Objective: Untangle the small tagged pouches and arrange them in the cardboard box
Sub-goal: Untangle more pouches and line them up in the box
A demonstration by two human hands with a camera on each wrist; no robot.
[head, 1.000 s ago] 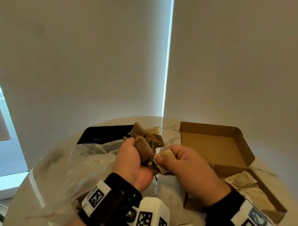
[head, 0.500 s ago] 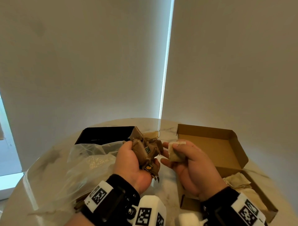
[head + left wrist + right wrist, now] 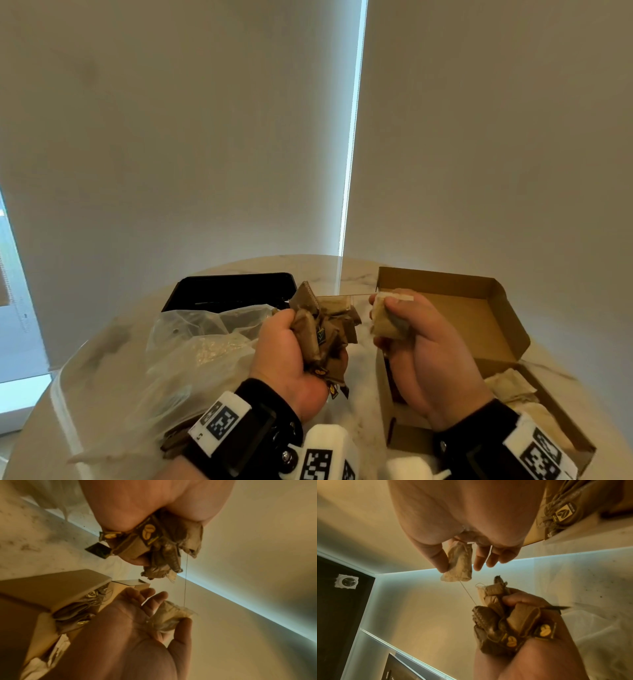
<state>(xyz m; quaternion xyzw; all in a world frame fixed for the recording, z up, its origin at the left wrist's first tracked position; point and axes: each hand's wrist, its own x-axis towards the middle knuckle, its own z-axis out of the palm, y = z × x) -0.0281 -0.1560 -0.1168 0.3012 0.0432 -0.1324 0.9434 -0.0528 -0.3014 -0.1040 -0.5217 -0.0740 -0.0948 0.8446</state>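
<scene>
My left hand (image 3: pixel 291 356) grips the bundle of pouches (image 3: pixel 323 329); my right hand (image 3: pixel 416 346) pinches one pale pouch (image 3: pixel 385 317). A taut string (image 3: pixel 468 594) joins them, running left to right. The cardboard box (image 3: pixel 479 318) lies beneath my right hand, nearer that side.

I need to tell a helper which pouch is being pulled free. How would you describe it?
Start at the open cardboard box on the right; the right hand is raised at its left edge. It pinches one pale pouch, joined by a taut thread to the darker brown bundle gripped by the left hand.
</scene>
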